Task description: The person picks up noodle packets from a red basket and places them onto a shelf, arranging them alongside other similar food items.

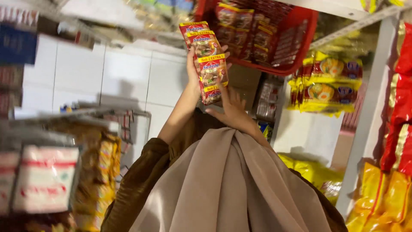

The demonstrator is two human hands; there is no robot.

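Note:
A strip of red and yellow instant-noodle packets (pixel 207 60) is held up in front of me. My left hand (pixel 194 73) reaches up from a brown sleeve and grips the strip from behind, its fingertips showing at the strip's right edge. My right hand (pixel 234 109) is below it, fingers spread and touching the strip's lower end. A beige headscarf (pixel 227 184) fills the bottom of the view and hides my forearms' lower parts.
A red plastic basket (pixel 302 32) with similar red packets sits just right of the strip. Yellow noodle packs (pixel 328 81) hang beside a white shelf upright (pixel 373 111). More yellow and red bags are at far right. A blurred wire rack (pixel 98 141) with packets stands left, before white tiles.

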